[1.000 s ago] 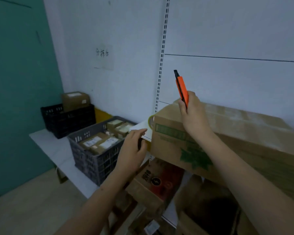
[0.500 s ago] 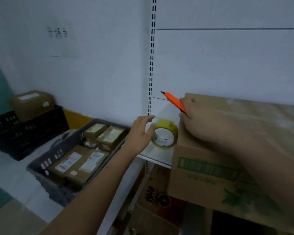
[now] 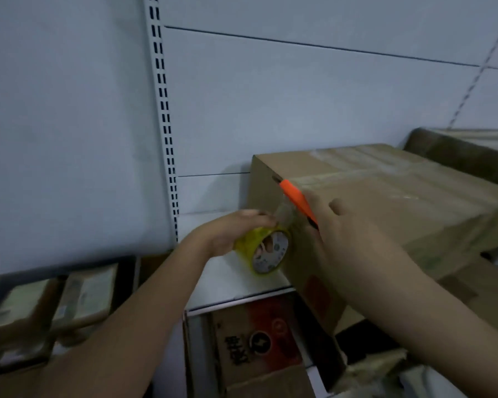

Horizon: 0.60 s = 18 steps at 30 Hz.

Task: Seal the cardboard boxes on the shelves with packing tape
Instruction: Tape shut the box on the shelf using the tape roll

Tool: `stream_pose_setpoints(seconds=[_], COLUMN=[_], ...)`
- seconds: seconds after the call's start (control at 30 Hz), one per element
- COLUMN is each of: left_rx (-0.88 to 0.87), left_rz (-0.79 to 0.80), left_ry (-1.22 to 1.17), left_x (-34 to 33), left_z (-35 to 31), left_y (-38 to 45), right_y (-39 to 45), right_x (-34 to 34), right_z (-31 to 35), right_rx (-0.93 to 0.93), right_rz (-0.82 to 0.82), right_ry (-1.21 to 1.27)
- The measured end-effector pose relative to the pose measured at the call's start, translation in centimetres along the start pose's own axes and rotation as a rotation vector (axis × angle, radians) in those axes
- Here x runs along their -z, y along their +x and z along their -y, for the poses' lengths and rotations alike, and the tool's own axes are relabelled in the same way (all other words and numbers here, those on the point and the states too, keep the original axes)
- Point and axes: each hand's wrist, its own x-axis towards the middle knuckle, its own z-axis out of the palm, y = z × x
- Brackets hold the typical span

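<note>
Gripping the yellow tape roll (image 3: 266, 249) with the left hand (image 3: 230, 229), beside the big box (image 3: 385, 196) on the shelf (image 3: 227, 280). Pinching the orange cutter (image 3: 298, 202) in the right hand (image 3: 337, 225). Probably cutting next, needing tight tape.

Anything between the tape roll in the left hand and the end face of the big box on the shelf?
Head view: the tape roll sits close against the big box; only a blurred, pulled-out bit of tape shows between them.

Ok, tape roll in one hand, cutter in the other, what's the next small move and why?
Probably pull the tape roll in the left hand away from the box, tightening the strip so the orange cutter in the right hand can cut it.
</note>
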Motion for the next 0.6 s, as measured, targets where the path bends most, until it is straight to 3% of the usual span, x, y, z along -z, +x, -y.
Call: stream_pose_setpoints(seconds=[0.17,0.3,0.6], left_rx=[0.054,0.062,0.003], left_rz=[0.13,0.225,0.238], left_ry=[0.037,-0.027,-0.101], left_x=[0.7,1.9,1.4], left_z=[-0.6,-0.4,0.2], left_y=[0.4,0.5,1.1], right_y=[0.4,1.2,0.4], right_x=[-3.1,-4.0,-3.7], right_z=[1.1,1.2,2.0], right_rx=[-0.149,-0.136,-0.146], right_rz=[0.056,0.099,0.206], right_ry=[-0.156,-0.268,-0.466])
